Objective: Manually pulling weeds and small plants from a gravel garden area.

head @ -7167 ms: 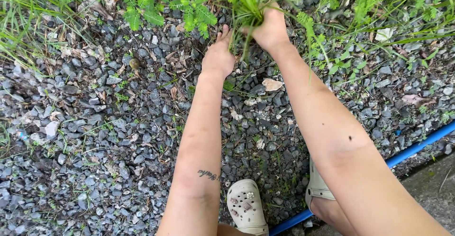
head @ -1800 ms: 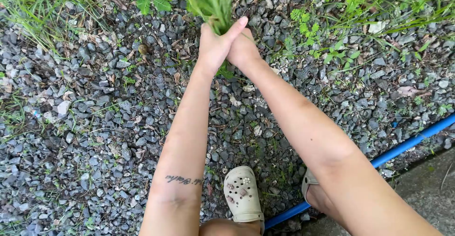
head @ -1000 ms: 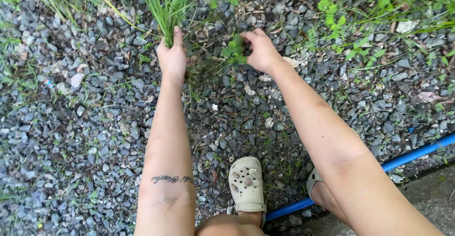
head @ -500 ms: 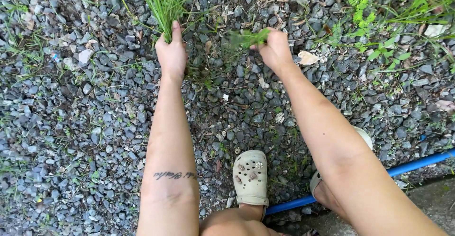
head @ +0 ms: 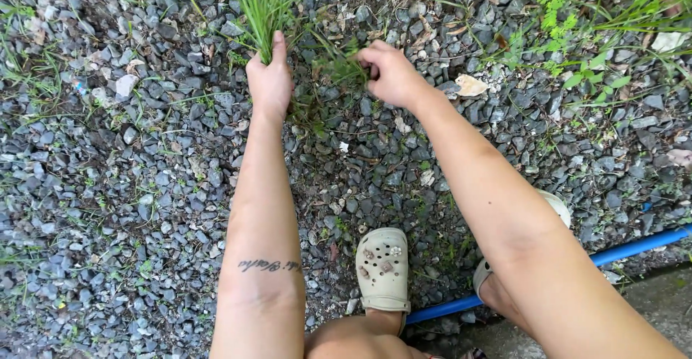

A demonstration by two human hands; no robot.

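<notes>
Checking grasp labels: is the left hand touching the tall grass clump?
Touching. In the head view the left hand is closed around the base of the tall grass clump, blades rising from its grip.

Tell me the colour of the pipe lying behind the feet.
The pipe is bright blue, seen in the head view, its only view.

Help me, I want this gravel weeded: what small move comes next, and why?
Probably pull the right hand up and back: its fingers are closed on a small green weed at the grey gravel, while the left hand grips the tall green grass tuft.
</notes>
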